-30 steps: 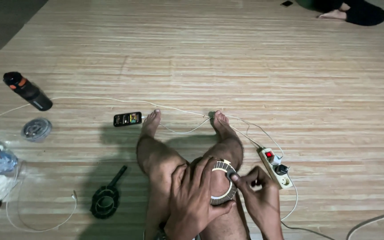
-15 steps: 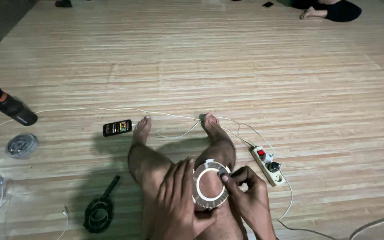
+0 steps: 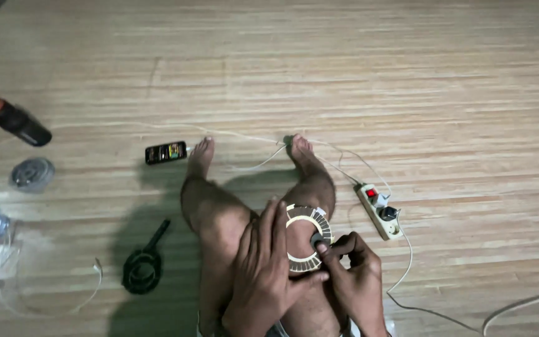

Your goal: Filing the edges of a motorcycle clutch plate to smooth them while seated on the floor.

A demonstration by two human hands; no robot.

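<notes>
Ring (image 3: 307, 237) unmoved on knee, left hand (image 3: 269, 274) gripping it, right hand (image 3: 354, 274) pinching its edge

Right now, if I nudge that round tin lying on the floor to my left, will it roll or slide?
The round tin lies flat, so it would probably slide, not roll. It looks shallow and likely light. The smooth wooden floor should offer little grip.

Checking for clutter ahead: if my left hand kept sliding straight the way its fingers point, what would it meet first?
Probably the person's own right shin and foot: the left hand points up the leg past the ring-shaped part it holds. Beyond lie thin white cables; depth is unclear.
</notes>
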